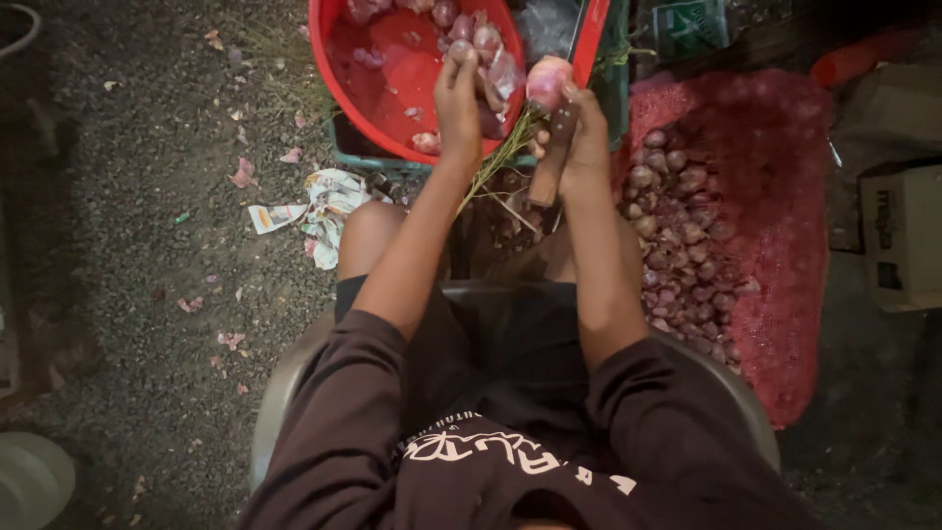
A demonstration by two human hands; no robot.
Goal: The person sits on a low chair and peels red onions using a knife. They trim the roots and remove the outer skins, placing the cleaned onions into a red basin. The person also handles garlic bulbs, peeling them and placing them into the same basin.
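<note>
Head view: the right hand (579, 137) is closed around a wooden-handled knife (551, 162), whose long axis runs from about 6 o'clock at the handle butt up toward 12 o'clock, and its fingertips pinch a pink peeled shallot (546, 80) at the top of the grip. The left hand (459, 103), at 9 o'clock of the shallot, pinches a smaller shallot piece (461, 51) over the red basin (343, 79). Unpeeled shallots (677, 216) lie on a red mesh sack (785, 245) at 4 o'clock.
</note>
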